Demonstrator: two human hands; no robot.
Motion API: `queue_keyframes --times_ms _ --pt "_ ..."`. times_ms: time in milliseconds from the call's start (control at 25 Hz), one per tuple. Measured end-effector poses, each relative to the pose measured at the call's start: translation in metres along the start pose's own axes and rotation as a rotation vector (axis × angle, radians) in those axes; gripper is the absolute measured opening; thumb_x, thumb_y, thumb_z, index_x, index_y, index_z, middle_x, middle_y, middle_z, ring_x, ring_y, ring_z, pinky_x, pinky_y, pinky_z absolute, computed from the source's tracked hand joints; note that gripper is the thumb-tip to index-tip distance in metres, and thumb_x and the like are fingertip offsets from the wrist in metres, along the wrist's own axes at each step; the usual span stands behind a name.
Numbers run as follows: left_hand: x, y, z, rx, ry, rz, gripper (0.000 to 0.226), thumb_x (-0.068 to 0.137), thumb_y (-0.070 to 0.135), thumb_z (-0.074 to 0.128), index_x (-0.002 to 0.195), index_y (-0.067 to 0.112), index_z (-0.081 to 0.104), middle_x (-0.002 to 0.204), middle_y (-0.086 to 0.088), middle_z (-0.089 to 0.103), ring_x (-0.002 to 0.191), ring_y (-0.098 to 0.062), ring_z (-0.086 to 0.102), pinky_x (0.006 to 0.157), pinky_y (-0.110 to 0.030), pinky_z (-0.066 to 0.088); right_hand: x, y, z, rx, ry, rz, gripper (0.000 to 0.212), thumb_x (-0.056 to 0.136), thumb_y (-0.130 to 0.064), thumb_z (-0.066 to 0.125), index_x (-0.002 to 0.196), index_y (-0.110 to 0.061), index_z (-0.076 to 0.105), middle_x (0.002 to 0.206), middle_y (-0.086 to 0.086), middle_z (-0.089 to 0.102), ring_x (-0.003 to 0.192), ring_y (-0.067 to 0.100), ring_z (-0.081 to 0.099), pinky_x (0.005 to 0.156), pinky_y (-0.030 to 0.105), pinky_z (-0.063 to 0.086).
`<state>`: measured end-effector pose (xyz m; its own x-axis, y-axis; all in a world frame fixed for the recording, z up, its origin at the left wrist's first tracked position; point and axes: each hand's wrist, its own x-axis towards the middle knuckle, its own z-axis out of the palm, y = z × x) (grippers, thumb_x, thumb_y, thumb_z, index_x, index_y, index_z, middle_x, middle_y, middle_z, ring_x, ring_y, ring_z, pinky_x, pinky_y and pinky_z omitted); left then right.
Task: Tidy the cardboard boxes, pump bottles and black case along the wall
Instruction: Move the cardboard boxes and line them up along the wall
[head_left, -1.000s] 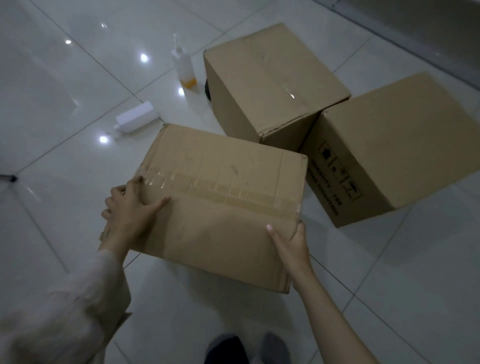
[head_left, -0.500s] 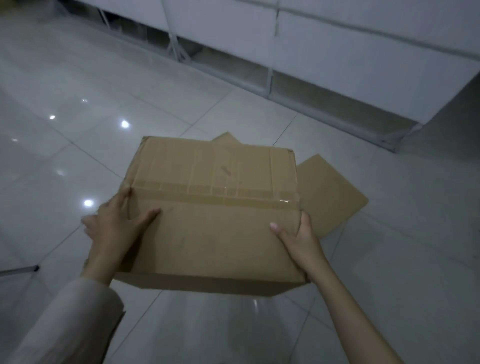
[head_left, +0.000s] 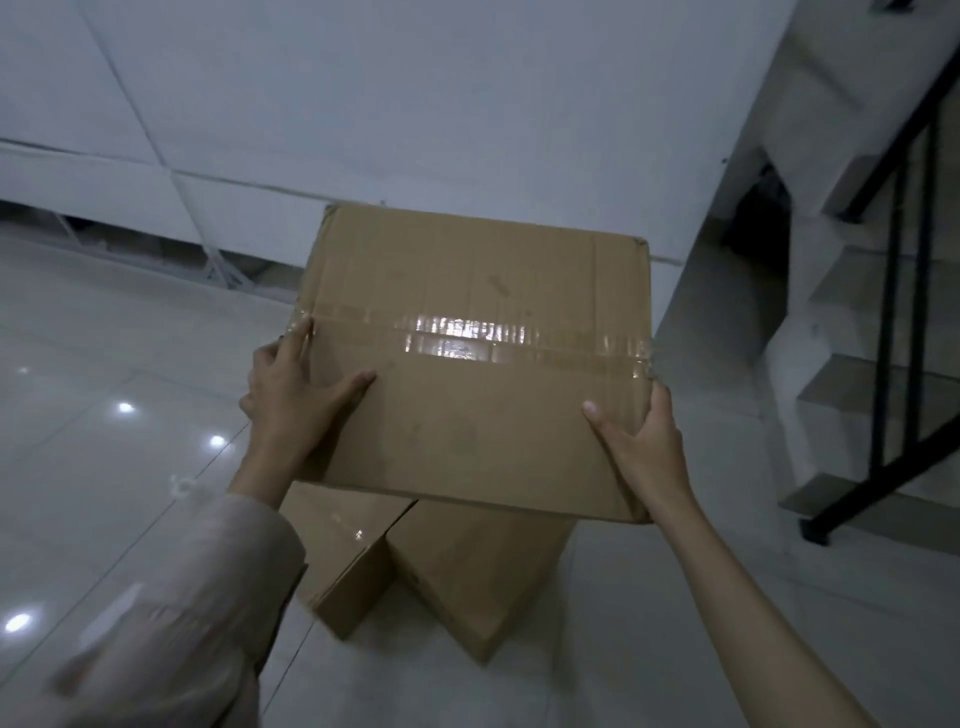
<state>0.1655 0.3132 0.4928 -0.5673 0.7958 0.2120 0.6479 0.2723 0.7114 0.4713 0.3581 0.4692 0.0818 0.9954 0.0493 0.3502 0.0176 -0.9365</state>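
Note:
A taped cardboard box (head_left: 467, 364) is held up in the air in front of me. My left hand (head_left: 291, 395) grips its left edge, thumb on the top face. My right hand (head_left: 639, 447) grips the right near corner, thumb on top and fingers down the side. Two more cardboard boxes lie on the floor below it, one at the left (head_left: 343, 561) and one at the right (head_left: 478, 571), touching each other. No pump bottle or black case is in view.
A white wall (head_left: 415, 104) with a gap along its base runs across the back. A staircase (head_left: 852, 364) with a black railing (head_left: 893, 291) stands at the right. Glossy white floor tiles (head_left: 104, 415) spread to the left.
The box has been lifted from the floor and carried up toward the wall and stairs. Both hands keep the same grip. The two floor boxes now show beneath it.

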Motion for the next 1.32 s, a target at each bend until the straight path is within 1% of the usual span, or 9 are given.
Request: queue_keyframes --times_ms 200,440,640,880,1000,1080,1160,1240,1320 --pt "0.080 0.052 0.111 -0.100 -0.074 0.087 0.087 0.064 0.047 0.077 0.138 0.036 0.030 0.136 -0.014 0.037 0.127 -0.036 0.039 0.109 -0.058 0.029 0.119 0.029 -0.031 -0.018 0.118 -0.012 0.069 0.076 -0.032 0.072 0.134 -0.017 0.036 0.112 -0.002 0.058 0.094 0.014 0.055 0.082 0.024 0.040" --pt "0.200 0.070 0.305 -0.134 -0.167 0.048 0.095 0.057 0.051 0.074 0.139 0.036 0.029 0.137 -0.011 0.036 0.128 -0.033 0.038 0.111 -0.053 0.028 0.315 0.134 -0.020 -0.044 0.163 0.093 0.073 0.074 -0.036 0.073 0.135 -0.019 0.035 0.123 0.010 0.060 0.097 0.019 0.057 0.085 0.030 0.045" --pt "0.246 0.010 0.489 -0.060 -0.319 -0.026 0.101 0.052 0.058 0.065 0.142 0.034 0.026 0.139 -0.013 0.033 0.127 -0.035 0.038 0.108 -0.055 0.032 0.421 0.290 0.016 -0.094 0.147 0.199 0.073 0.075 -0.035 0.073 0.135 -0.023 0.034 0.124 0.010 0.060 0.102 0.023 0.059 0.091 0.034 0.047" --pt "0.239 -0.097 0.673 0.044 -0.463 -0.130 0.103 0.053 0.062 0.066 0.142 0.032 0.025 0.138 -0.013 0.034 0.125 -0.035 0.039 0.108 -0.055 0.031 0.465 0.491 0.061 -0.141 0.086 0.390 0.073 0.076 -0.038 0.071 0.136 -0.022 0.033 0.125 0.012 0.058 0.109 0.030 0.058 0.089 0.036 0.046" --pt "0.230 -0.132 0.735 0.104 -0.513 -0.143 0.098 0.060 0.059 0.068 0.142 0.033 0.022 0.140 -0.013 0.033 0.126 -0.035 0.037 0.109 -0.056 0.029 0.473 0.556 0.074 -0.171 0.081 0.464 0.075 0.076 -0.040 0.070 0.137 -0.021 0.032 0.127 0.013 0.056 0.111 0.032 0.056 0.091 0.040 0.047" --pt "0.237 -0.142 0.769 0.151 -0.534 -0.126 0.096 0.065 0.056 0.070 0.143 0.033 0.019 0.142 -0.013 0.033 0.128 -0.036 0.036 0.111 -0.056 0.025 0.487 0.584 0.079 -0.176 0.081 0.482 0.072 0.076 -0.040 0.070 0.136 -0.019 0.034 0.126 0.013 0.056 0.111 0.032 0.056 0.088 0.037 0.046" --pt "0.258 -0.146 0.796 0.138 -0.536 -0.086 0.101 0.060 0.059 0.068 0.143 0.033 0.018 0.144 -0.013 0.032 0.129 -0.038 0.036 0.112 -0.055 0.024 0.513 0.601 0.083 -0.190 0.083 0.462 0.070 0.077 -0.039 0.069 0.135 -0.017 0.035 0.126 0.014 0.056 0.111 0.032 0.055 0.085 0.035 0.044" --pt "0.279 -0.142 0.817 0.117 -0.540 -0.022 0.105 0.056 0.060 0.066 0.144 0.032 0.016 0.148 -0.013 0.026 0.133 -0.038 0.031 0.113 -0.053 0.023 0.542 0.610 0.085 -0.224 0.098 0.428 0.073 0.078 -0.038 0.068 0.137 -0.016 0.031 0.132 0.017 0.052 0.116 0.035 0.053 0.091 0.038 0.043" --pt "0.287 -0.130 0.829 0.165 -0.532 0.052 0.099 0.066 0.047 0.069 0.146 0.027 0.013 0.156 -0.014 0.010 0.143 -0.035 0.013 0.117 -0.050 0.012 0.566 0.610 0.090 -0.313 0.128 0.355 0.081 0.079 -0.036 0.067 0.143 -0.014 0.022 0.143 0.016 0.041 0.127 0.035 0.045 0.102 0.043 0.037"
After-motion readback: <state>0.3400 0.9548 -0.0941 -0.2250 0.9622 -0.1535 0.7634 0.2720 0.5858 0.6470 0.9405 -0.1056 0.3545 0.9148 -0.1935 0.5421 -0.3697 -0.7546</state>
